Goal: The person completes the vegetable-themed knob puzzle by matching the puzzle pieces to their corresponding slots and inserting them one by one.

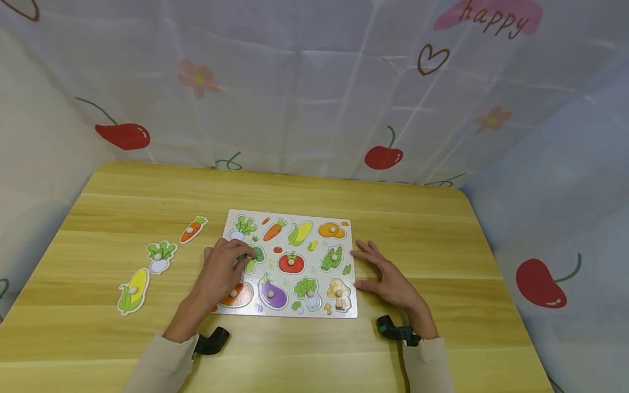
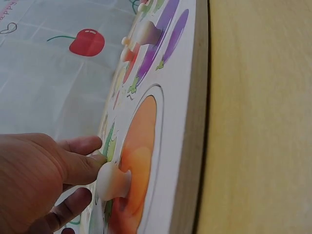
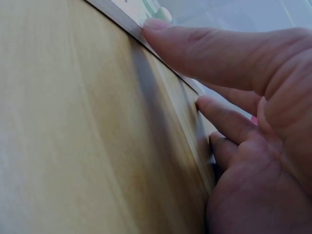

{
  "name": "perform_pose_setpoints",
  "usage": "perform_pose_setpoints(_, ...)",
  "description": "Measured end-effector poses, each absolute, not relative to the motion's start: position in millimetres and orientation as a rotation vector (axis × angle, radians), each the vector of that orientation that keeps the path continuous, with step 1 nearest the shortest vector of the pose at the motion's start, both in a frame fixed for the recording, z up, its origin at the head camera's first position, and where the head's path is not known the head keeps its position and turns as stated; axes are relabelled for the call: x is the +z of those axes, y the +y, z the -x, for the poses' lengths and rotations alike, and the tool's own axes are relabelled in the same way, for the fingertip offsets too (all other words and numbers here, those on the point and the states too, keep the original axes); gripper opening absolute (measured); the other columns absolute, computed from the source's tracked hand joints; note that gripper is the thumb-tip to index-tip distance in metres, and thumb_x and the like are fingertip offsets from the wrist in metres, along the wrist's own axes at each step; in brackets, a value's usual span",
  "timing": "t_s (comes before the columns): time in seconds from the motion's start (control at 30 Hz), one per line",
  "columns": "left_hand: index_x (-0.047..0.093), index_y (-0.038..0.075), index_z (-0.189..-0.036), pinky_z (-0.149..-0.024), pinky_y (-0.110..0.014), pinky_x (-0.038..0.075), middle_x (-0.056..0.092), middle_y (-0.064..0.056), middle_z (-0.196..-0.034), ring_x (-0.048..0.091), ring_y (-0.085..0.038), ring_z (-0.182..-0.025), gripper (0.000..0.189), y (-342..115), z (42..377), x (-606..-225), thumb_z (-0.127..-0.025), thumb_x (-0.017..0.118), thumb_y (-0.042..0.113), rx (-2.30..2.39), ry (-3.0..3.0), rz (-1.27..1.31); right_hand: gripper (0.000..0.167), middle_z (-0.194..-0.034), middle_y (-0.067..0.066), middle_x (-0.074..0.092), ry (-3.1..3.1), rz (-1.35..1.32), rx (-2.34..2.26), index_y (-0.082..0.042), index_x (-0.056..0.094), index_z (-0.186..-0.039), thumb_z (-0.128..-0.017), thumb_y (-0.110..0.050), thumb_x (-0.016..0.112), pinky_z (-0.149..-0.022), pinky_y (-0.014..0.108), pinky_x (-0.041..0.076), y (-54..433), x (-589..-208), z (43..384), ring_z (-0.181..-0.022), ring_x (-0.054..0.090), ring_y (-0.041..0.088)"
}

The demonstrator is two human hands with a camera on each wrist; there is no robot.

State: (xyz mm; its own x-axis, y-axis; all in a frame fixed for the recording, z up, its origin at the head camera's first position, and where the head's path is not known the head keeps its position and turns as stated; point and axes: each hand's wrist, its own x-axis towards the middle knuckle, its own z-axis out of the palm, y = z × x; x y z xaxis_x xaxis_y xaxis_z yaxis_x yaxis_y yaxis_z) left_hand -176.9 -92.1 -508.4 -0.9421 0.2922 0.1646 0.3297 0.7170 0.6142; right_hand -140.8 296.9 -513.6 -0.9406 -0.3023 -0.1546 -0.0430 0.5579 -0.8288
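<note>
A wooden vegetable puzzle board [image 1: 314, 267] lies on the table between both hands. My left hand [image 1: 218, 275] reaches over its left side, thumb and index finger pinching at the broccoli piece [image 1: 257, 256]; its knob is hidden behind the fingers. In the left wrist view, an orange piece with a white knob [image 2: 111, 181] sits right beside those fingertips. My right hand [image 1: 393, 281] rests at the board's right edge, fingers extended, the thumb touching the rim. Tomato [image 1: 291, 263], eggplant [image 1: 273, 295] and several other knobbed pieces sit in the board.
Left of the board, a carrot piece [image 1: 193, 230], a white radish piece [image 1: 161, 256] and a corn piece [image 1: 134, 292] lie loose on the wooden table [image 1: 417, 213]. A printed curtain [image 1: 295, 109] hangs behind the table.
</note>
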Motion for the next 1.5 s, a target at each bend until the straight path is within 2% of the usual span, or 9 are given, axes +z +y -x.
perform_pose_setpoints(0.3,0.077,0.013,-0.095,-0.071,-0.037,0.027,0.073,-0.006,-0.104,0.052,-0.024,-0.087,0.012,-91,175,-508,-0.087,0.076,0.005,-1.054,-2.839,0.497,0.063,-0.167,0.009,0.024,2.520,0.296,-1.323,-0.017,0.054,-0.144,-0.086,-0.014,0.079,-0.119,0.067,0.001,298,-514,141,-0.156,-0.002,0.036)
perform_pose_setpoints(0.7,0.075,0.011,-0.110,-0.073,-0.038,0.027,0.072,-0.011,-0.114,0.053,-0.027,-0.096,0.023,-108,172,-504,-0.089,0.072,0.003,-1.071,-2.870,0.429,0.064,-0.167,0.009,0.024,2.514,0.289,-1.326,-0.017,0.053,-0.144,-0.085,-0.013,0.079,-0.119,0.066,0.001,297,-514,141,-0.156,-0.002,0.035)
perform_pose_setpoints(1.0,0.076,0.007,-0.105,-0.073,-0.042,0.027,0.072,-0.016,-0.110,0.057,-0.036,-0.101,0.022,-137,175,-497,-0.085,0.073,-0.003,-1.037,-2.783,0.345,0.065,-0.166,0.008,0.024,2.515,0.291,-1.331,-0.016,0.053,-0.144,-0.085,-0.012,0.079,-0.120,0.065,0.001,297,-514,141,-0.156,-0.002,0.035)
perform_pose_setpoints(1.17,0.075,0.005,-0.103,-0.070,-0.043,0.024,0.070,-0.019,-0.108,0.052,-0.036,-0.094,0.024,-153,177,-491,-0.083,0.072,-0.007,-1.046,-2.704,0.311,0.064,-0.166,0.010,0.024,2.516,0.294,-1.330,-0.016,0.054,-0.144,-0.085,-0.013,0.079,-0.119,0.067,0.001,298,-513,141,-0.156,-0.001,0.037)
perform_pose_setpoints(1.5,0.074,0.004,-0.106,-0.069,-0.045,0.020,0.067,-0.025,-0.112,0.049,-0.039,-0.094,0.021,-194,173,-479,-0.087,0.072,-0.003,-1.015,-2.714,0.241,0.063,-0.166,0.011,0.024,2.511,0.298,-1.340,-0.016,0.054,-0.143,-0.085,-0.014,0.079,-0.118,0.069,0.000,298,-512,140,-0.156,-0.002,0.038)
